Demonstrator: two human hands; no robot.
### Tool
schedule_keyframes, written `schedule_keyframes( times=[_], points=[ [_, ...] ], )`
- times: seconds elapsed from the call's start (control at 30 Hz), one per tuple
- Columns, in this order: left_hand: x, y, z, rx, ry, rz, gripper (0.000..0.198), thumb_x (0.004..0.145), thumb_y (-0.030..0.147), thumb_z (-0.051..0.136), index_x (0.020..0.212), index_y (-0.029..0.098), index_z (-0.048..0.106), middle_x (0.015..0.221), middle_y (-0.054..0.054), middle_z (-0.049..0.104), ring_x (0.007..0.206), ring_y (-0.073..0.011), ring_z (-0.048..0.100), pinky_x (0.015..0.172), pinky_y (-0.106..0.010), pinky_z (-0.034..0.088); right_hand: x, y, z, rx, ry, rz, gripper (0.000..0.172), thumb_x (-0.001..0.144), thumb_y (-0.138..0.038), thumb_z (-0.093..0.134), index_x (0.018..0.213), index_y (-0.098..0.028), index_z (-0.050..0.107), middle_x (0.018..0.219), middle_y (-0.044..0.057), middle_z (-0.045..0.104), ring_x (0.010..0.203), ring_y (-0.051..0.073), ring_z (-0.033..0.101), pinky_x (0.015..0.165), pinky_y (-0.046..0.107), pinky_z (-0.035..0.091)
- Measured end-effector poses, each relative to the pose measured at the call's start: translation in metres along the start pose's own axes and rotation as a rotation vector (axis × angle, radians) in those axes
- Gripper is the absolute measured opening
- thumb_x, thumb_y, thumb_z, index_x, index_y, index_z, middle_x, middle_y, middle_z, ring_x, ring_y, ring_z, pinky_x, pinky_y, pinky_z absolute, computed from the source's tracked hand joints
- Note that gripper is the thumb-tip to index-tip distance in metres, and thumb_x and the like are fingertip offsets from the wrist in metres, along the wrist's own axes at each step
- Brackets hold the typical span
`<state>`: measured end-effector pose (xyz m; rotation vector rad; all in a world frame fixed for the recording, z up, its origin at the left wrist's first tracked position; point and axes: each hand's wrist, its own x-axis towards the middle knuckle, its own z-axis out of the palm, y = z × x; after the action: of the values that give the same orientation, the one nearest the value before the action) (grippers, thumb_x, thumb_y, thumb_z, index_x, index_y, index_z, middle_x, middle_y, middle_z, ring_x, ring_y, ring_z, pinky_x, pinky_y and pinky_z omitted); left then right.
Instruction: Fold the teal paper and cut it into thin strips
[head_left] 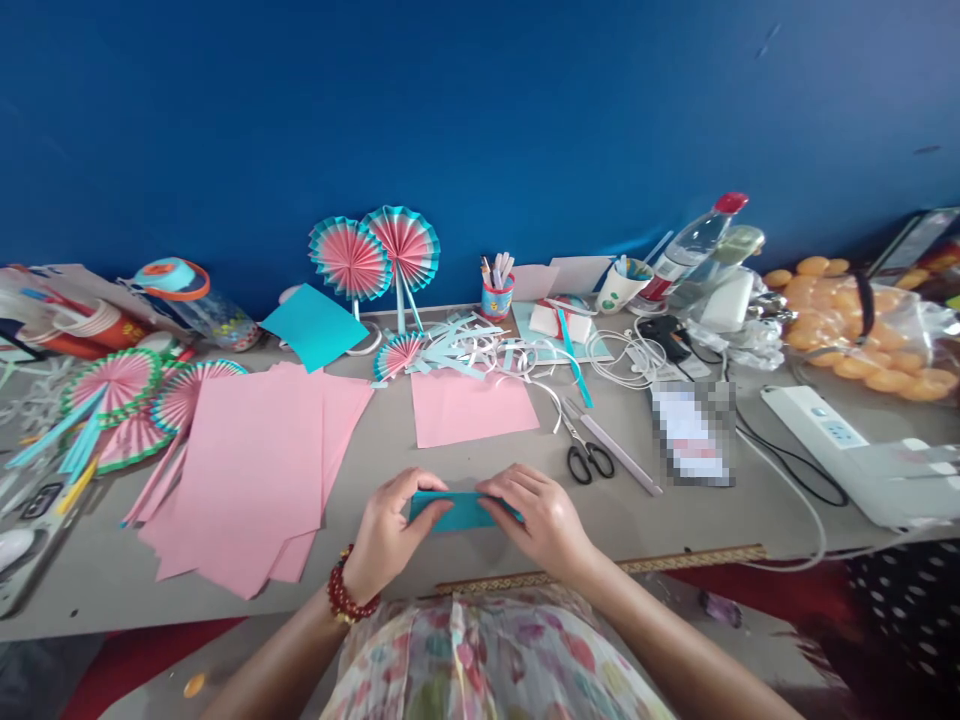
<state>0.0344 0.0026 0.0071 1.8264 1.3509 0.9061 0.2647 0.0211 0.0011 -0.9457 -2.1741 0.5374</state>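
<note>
A narrow strip of folded teal paper lies level at the table's front, between my two hands. My left hand pinches its left end, thumb on the near side and fingers at the far edge. At the right end, my right hand grips it the same way, covering that corner. Just beyond the hands is a flat pink sheet. Black-handled scissors rest to the right of my right hand, beside a pale lilac stick. A stack of pink sheets spreads to the left of my left hand.
Folded paper fans lean on the blue wall, near a loose teal sheet. White paper strips are heaped mid-table. Rightward are a phone, a power strip and a plastic bottle. More fans lie at left.
</note>
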Motion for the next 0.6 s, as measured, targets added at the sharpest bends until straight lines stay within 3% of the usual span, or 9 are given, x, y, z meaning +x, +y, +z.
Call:
schedule_keyframes(
  times=[0.33,0.6],
  points=[
    [0.0033,0.0115,-0.0038,-0.092,0.004,-0.030,0.013,0.091,0.028,0.064,0.081,0.019,0.064,0.076,0.002,0.066,0.072,-0.0125,0.061,0.069,-0.021,0.045,0.0062,-0.0049,-0.0108,0.085,-0.029,0.056,0.012,0.098,-0.023,0.055,0.095,-0.020,0.066,0.085,0.004,0.072,0.076,0.016,0.063,0.070,0.028,0.049],
    [0.0016,0.0060,-0.0033,-0.077,0.015,-0.101,0.017,0.091,0.033,0.065,0.080,0.020,0.068,0.073,0.001,0.069,0.069,-0.0136,0.062,0.067,-0.022,0.046,0.0030,-0.0024,-0.0107,0.118,-0.069,0.105,0.014,0.099,-0.027,0.054,0.095,-0.021,0.066,0.086,0.004,0.072,0.078,0.016,0.065,0.070,0.027,0.049]
  ],
)
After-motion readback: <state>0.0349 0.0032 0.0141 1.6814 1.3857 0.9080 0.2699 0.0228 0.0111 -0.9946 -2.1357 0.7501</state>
